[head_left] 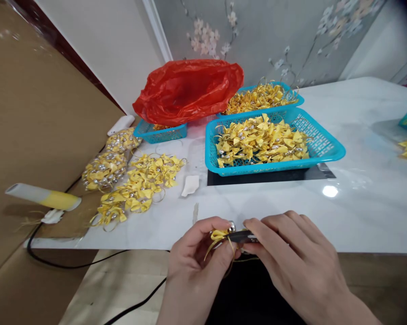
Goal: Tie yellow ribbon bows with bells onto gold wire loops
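Observation:
Near the table's front edge, my left hand (pixel 203 262) pinches a yellow ribbon bow (pixel 218 234) between thumb and fingers. A silvery bead (pixel 231 225) shows at the fingertips, and thin cord ends hang over the thumb. My right hand (pixel 291 257) is closed around a small dark tool with a narrow pointed tip (pixel 239 236). Its tip reaches the bow from the right; whether it is snips or pliers I cannot tell. Much of the bow and the tool's handle is hidden by my fingers.
Yellow bows fill a blue basket (pixel 278 169), with another blue basket (pixel 300 97) behind. A red plastic bag (pixel 189 90) covers a smaller basket (pixel 166 135). Loose bows (pixel 142 185) and bagged bows (pixel 105 171) lie left, near a grey-yellow tube (pixel 44 196) and black cable (pixel 44 262).

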